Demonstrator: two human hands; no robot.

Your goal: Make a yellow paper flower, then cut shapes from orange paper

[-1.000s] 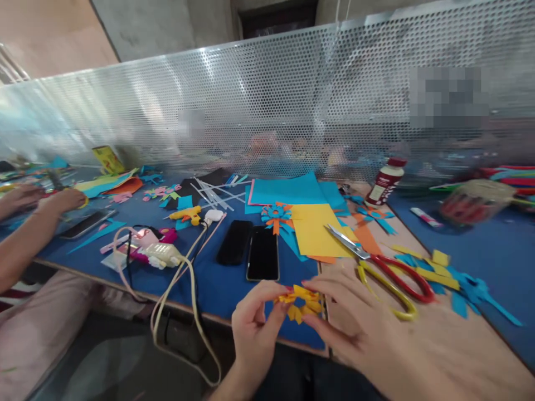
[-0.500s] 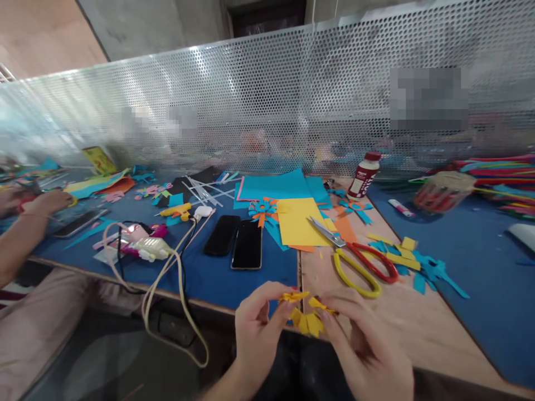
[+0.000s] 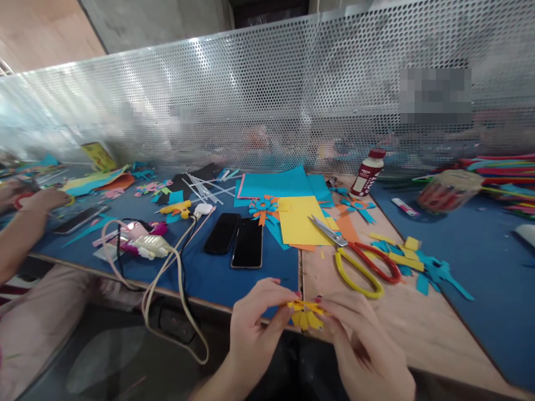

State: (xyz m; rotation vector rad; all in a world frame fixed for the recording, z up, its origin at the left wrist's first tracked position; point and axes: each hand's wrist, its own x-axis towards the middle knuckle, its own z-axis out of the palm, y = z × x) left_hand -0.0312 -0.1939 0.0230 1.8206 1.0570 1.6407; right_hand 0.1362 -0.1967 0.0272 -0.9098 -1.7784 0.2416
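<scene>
Bottle [image 3: 368, 174], writing illegible, at one o'clock of yellow paper flower [image 3: 308, 319]; petals fanned; pinched in left hand [image 3: 258, 327], right hand [image 3: 363, 333], fingertips nearly closed.

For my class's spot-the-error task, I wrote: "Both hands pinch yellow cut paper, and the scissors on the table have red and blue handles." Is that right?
Not quite: in the head view, the scissors on the table have red and yellow handles. The left hand and right hand do pinch yellow cut paper.

Matt yellow paper cutout [image 3: 307, 319]; glossy phone [image 3: 247, 243]; shiny metal partition [image 3: 267, 83]; smooth wood tabletop [image 3: 418, 328].
</scene>
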